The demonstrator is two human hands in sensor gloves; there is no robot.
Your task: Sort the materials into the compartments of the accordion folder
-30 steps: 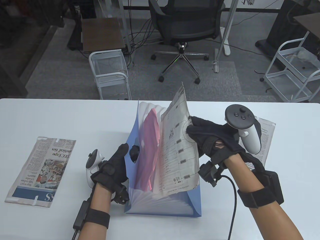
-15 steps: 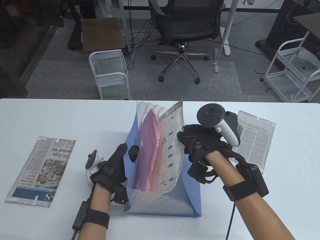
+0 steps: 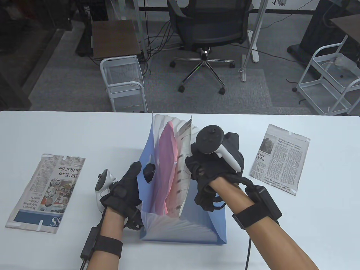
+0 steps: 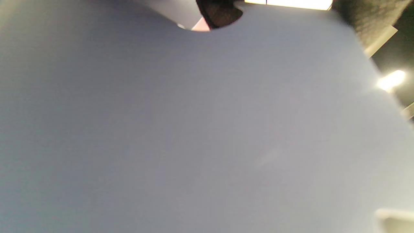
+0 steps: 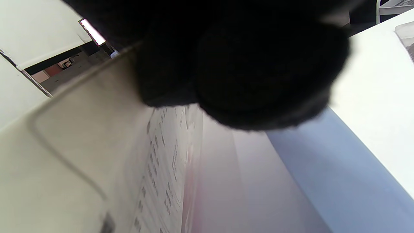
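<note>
A blue accordion folder stands open in the middle of the table, its white pleats fanned out. A pink sheet sits in a left compartment. My right hand grips a printed newspaper sheet and holds it down inside a compartment just right of the pink one; the sheet also shows in the right wrist view. My left hand holds the folder's left cover, thumb through its notch. The cover fills the left wrist view.
One folded newspaper lies flat at the left of the table. Another folded newspaper lies flat at the right, just beyond my right hand. An office chair and white wire carts stand on the floor past the table's far edge.
My right hand has moved left and down, pushing the newspaper sheet deeper into the folder and turning it more upright. The right newspaper is now uncovered. My left hand has stayed put.
</note>
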